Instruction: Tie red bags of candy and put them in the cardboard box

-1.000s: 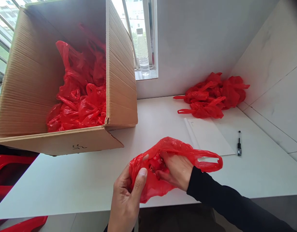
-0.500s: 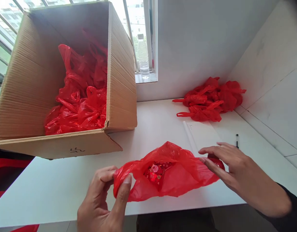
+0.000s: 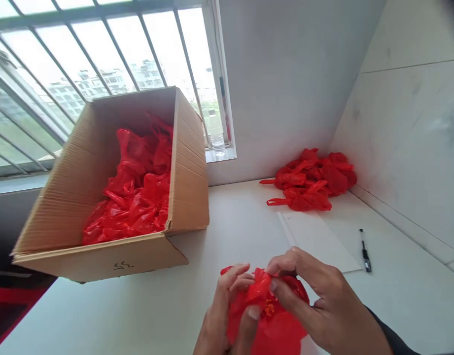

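A red plastic bag [image 3: 276,328] is gathered between my hands near the table's front edge. My left hand [image 3: 230,310] wraps its fingers and thumb round the bag's left side. From the right, my right hand [image 3: 315,296] pinches the bunched top between thumb and fingers. Through the thin plastic a small orange-yellow pattern shows; what lies inside is mostly hidden. The two hands are close together, their fingertips nearly meeting at the top of the bag.
On the left an open cardboard box [image 3: 190,172] holds several red bags. More red bags [image 3: 308,180] lie heaped by the back wall. A notepad [image 3: 319,236] and a black pen [image 3: 365,254] rest on the white table [image 3: 138,315]. A clear bottle [image 3: 217,135] stands on the windowsill.
The bag was spread wide with its mouth open, showing a red patterned packet. Now both hands have come together and bunched it up. The camera view has tilted upward.
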`<state>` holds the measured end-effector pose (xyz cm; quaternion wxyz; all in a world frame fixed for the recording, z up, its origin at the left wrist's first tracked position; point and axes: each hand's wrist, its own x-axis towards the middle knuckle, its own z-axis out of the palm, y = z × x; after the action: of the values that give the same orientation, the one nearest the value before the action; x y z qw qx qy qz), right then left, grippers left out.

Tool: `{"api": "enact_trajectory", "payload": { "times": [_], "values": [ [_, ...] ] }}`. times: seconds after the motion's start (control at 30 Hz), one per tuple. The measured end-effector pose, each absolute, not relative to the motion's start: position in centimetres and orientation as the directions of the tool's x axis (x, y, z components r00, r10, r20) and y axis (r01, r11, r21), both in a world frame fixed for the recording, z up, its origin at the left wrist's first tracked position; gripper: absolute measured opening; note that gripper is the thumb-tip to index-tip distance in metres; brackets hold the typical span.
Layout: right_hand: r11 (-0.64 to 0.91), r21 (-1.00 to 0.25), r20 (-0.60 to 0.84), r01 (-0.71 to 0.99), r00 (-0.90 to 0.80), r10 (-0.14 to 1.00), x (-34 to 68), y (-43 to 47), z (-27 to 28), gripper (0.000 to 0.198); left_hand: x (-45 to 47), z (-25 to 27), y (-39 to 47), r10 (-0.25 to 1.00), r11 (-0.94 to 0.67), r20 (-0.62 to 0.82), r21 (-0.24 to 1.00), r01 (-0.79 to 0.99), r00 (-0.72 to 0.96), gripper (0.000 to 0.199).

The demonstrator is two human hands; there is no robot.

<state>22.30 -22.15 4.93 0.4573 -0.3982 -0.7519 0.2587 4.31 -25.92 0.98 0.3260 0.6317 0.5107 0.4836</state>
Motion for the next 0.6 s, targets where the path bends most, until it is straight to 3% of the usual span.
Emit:
{"api": "enact_trajectory", "payload": {
  "times": [0.07, 0.13, 0.27, 0.33, 0.37, 0.47, 0.57, 0.6],
  "values": [
    [0.564, -0.718, 0.486, 0.409, -0.285, 0.826, 22.9, -21.9, 5.0, 0.011, 3.9, 1.3, -25.3, 0.957, -0.288, 0.279, 0.899, 0.33, 0.075, 0.031],
    [0.619, -0.647, 0.538, 0.444, -0.309, 0.784, 23.5, -21.5, 5.2, 0.022, 3.8, 2.2, -24.4, 0.964, -0.265, 0.247, 0.914, 0.306, 0.097, 0.038],
    [0.813, -0.441, 0.636, 0.379, -0.507, 0.581, 24.4, -20.1, 6.0, 0.021, 4.5, 4.1, -23.1, 0.999, -0.039, 0.034, 0.983, 0.179, 0.031, 0.049],
    [0.859, -0.38, 0.652, 0.342, -0.559, 0.511, 24.3, -19.5, 6.6, 0.02, 5.1, 4.2, -23.3, 1.0, 0.0, 0.003, 0.963, 0.269, -0.014, 0.041],
    [0.866, -0.369, 0.658, 0.338, -0.563, 0.5, 24.1, -19.4, 6.8, 0.021, 5.5, 4.0, -23.7, 0.999, -0.001, 0.017, 0.937, 0.35, -0.042, 0.034],
    [0.868, -0.366, 0.656, 0.337, -0.568, 0.497, 22.9, -19.8, 7.6, 0.02, 6.4, 2.5, -24.9, 0.988, -0.039, 0.117, 0.825, 0.565, -0.104, 0.059],
    [0.853, -0.401, 0.642, 0.335, -0.561, 0.523, 21.6, -20.6, 8.3, 0.019, 6.2, 1.3, -25.1, 0.978, -0.129, 0.197, 0.819, 0.558, -0.063, 0.026],
    [0.827, -0.436, 0.64, 0.356, -0.523, 0.563, 21.3, -20.7, 8.4, 0.025, 5.9, 1.1, -24.8, 0.981, -0.138, 0.189, 0.851, 0.507, -0.05, 0.024]
  ]
}}
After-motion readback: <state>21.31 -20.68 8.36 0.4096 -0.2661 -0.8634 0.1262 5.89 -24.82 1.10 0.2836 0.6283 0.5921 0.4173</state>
